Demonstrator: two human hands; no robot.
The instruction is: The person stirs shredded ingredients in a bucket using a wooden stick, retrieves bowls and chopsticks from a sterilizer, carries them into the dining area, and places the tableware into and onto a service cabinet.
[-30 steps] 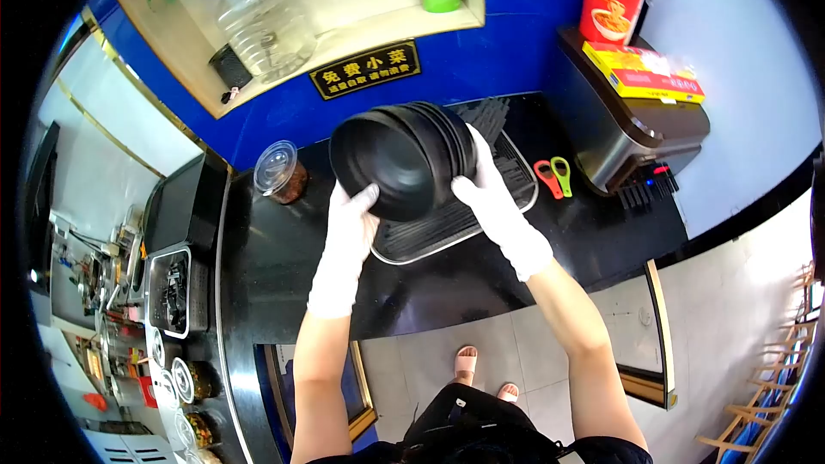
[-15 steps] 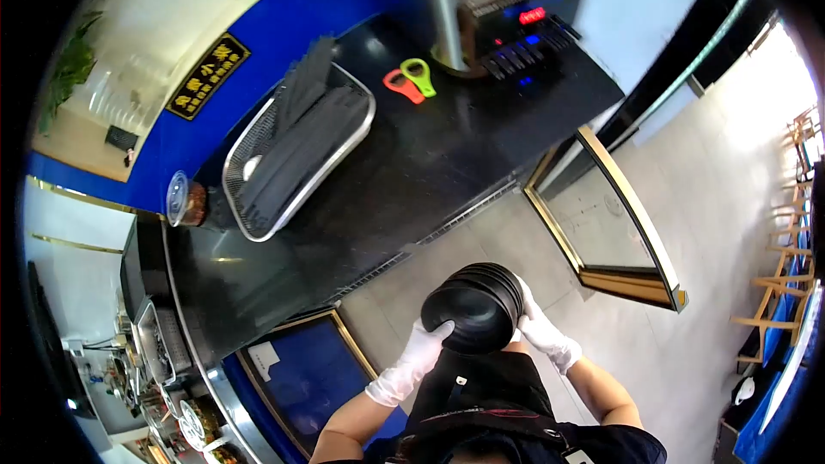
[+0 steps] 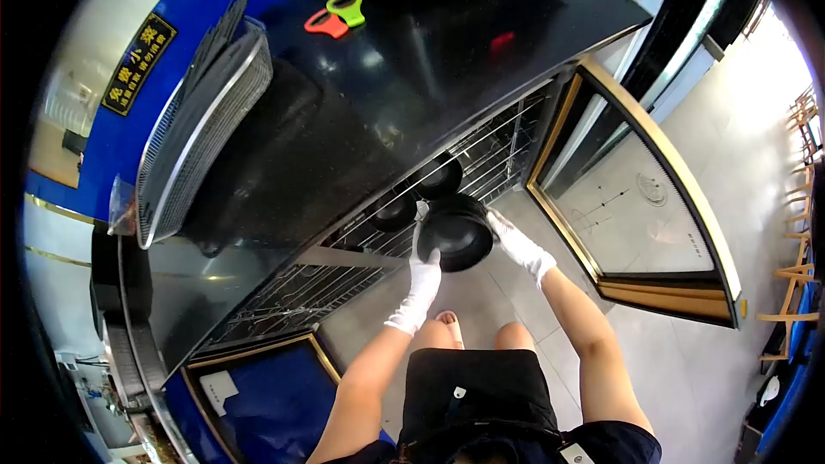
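Note:
Between my two white-gloved hands is a stack of black bowls (image 3: 455, 236), held just in front of the open cabinet with its wire racks (image 3: 507, 133). My left hand (image 3: 425, 271) grips the stack's left side, thumb over the rim of the front bowl. On the opposite side my right hand (image 3: 516, 245) holds the edge, its fingers partly behind the bowls. Inside the cabinet, more black bowls (image 3: 438, 176) stand on the rack right behind the stack.
One glass door (image 3: 640, 198) with a gold frame stands open at right, another blue-toned door (image 3: 275, 395) at lower left. On the black counter (image 3: 344, 112) are a wire basket of black chopsticks (image 3: 206, 120) and red and green scissors-like tools (image 3: 335, 17). Wooden chairs (image 3: 791, 283) line the far right.
Both hands have carried the bowl stack forward, from near my body to the cabinet opening. My view has shifted down, so the rack and bowls inside now show.

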